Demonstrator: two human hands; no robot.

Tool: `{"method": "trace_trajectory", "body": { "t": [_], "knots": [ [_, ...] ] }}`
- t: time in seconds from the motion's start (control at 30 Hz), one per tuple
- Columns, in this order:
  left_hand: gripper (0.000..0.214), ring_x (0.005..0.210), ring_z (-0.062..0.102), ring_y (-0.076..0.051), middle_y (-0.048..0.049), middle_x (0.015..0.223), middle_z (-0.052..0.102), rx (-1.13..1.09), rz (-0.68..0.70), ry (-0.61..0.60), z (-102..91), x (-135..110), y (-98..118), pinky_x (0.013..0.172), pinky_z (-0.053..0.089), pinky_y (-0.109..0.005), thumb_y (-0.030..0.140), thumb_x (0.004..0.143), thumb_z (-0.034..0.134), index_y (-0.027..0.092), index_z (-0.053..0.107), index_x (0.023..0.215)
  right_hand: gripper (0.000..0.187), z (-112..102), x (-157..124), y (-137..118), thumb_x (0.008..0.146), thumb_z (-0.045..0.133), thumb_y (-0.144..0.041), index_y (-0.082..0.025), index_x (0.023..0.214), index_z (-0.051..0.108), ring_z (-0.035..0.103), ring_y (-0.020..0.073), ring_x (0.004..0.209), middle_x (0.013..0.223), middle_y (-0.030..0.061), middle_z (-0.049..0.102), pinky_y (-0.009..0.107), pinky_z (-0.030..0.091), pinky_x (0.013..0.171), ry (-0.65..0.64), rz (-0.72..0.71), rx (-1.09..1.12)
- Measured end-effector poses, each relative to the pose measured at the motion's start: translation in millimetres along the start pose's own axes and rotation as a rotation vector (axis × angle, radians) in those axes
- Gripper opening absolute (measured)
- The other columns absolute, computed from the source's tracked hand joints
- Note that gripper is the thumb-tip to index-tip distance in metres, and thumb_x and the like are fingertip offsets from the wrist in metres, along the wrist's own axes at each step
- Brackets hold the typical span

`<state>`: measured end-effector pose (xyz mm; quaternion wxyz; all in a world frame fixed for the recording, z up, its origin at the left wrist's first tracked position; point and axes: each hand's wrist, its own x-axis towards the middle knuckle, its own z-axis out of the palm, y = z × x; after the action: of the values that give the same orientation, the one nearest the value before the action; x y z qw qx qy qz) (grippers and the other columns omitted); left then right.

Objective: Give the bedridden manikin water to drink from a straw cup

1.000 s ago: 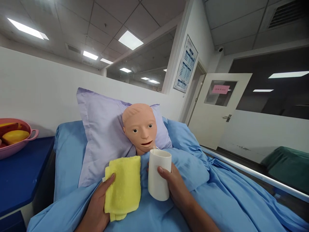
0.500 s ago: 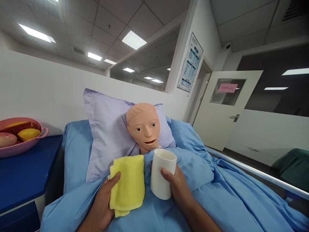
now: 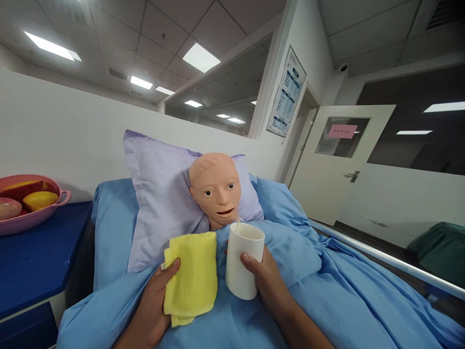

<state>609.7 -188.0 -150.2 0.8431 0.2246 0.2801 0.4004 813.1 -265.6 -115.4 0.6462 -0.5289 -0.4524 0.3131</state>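
My left hand [image 3: 157, 295] grips a folded yellow towel [image 3: 192, 276] by its left edge, thumb on top and fingers hidden behind. Wrapped around a white mug [image 3: 244, 264] is my right hand [image 3: 267, 276], its thumb across the near side; the mug leans slightly and its contents cannot be seen. Just beyond both lies a manikin [image 3: 218, 189], its head on a lilac pillow [image 3: 156, 194] and its mouth a little open. A blue quilt [image 3: 298, 252] covers it up to the neck, beneath my hands.
On the left, a blue-topped bedside cabinet [image 3: 32, 261] bears a pink basin [image 3: 32, 224] of fruit-like items. A pale bed rail [image 3: 385, 259] runs along the right side. Behind stands a low white wall [image 3: 72, 131], and a door [image 3: 341, 174] is ajar at the right.
Almost nothing differs. The view has shifted very slightly, and both hands keep the towel and the mug in nearly the same places.
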Motion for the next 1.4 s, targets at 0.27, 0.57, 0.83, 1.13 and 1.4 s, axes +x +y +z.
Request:
{"method": "trace_trajectory", "body": {
  "t": [0.27,0.57,0.83,1.13,1.4],
  "knots": [
    [0.055,0.107,0.068,-0.032,-0.015,0.113,0.072,-0.025,-0.012,-0.034,-0.7,-2.1,1.1,0.094,0.058,-0.044,0.025,0.08,0.074,0.014,0.055,0.13,0.071,1.5,-0.5,-3.9,0.064,0.076,-0.061,-0.019,0.118,0.057,0.064,0.0286,0.087,0.098,0.0105,0.068,0.035,0.053,0.061,0.004,0.018,0.011],
    [0.054,0.108,0.068,-0.031,-0.0136,0.112,0.073,-0.041,-0.01,-0.047,0.6,0.4,1.4,0.096,0.057,-0.043,0.025,0.079,0.075,0.015,0.056,0.128,0.06,3.6,-2.6,-4.8,0.065,0.076,-0.06,-0.018,0.107,0.063,0.064,0.0286,0.088,0.1,0.0117,0.068,0.036,0.053,0.062,0.019,0.027,0.013],
    [0.052,0.108,0.068,-0.032,-0.0146,0.113,0.073,-0.034,-0.013,-0.049,1.2,-1.9,1.9,0.094,0.058,-0.042,0.026,0.08,0.074,0.013,0.057,0.127,0.066,2.0,-1.2,-3.2,0.066,0.075,-0.061,-0.018,0.114,0.06,0.064,0.0279,0.084,0.095,0.0104,0.068,0.036,0.052,0.063,0.016,0.026,-0.014],
    [0.056,0.108,0.068,-0.032,-0.0144,0.113,0.073,-0.02,-0.014,-0.042,-0.8,-0.7,0.9,0.093,0.059,-0.043,0.026,0.079,0.075,0.015,0.055,0.13,0.062,0.7,-1.5,-3.3,0.068,0.074,-0.062,-0.019,0.111,0.058,0.062,0.0243,0.081,0.092,0.0074,0.066,0.034,0.05,0.065,-0.01,0.027,-0.045],
    [0.056,0.108,0.068,-0.032,-0.0143,0.113,0.073,-0.018,-0.009,-0.059,-1.5,-0.5,0.4,0.094,0.058,-0.042,0.027,0.079,0.074,0.015,0.055,0.131,0.059,1.2,-2.1,-1.3,0.068,0.074,-0.061,-0.02,0.108,0.059,0.061,0.0225,0.076,0.094,0.0075,0.067,0.034,0.05,0.063,-0.019,0.016,-0.049]
  ]
}}
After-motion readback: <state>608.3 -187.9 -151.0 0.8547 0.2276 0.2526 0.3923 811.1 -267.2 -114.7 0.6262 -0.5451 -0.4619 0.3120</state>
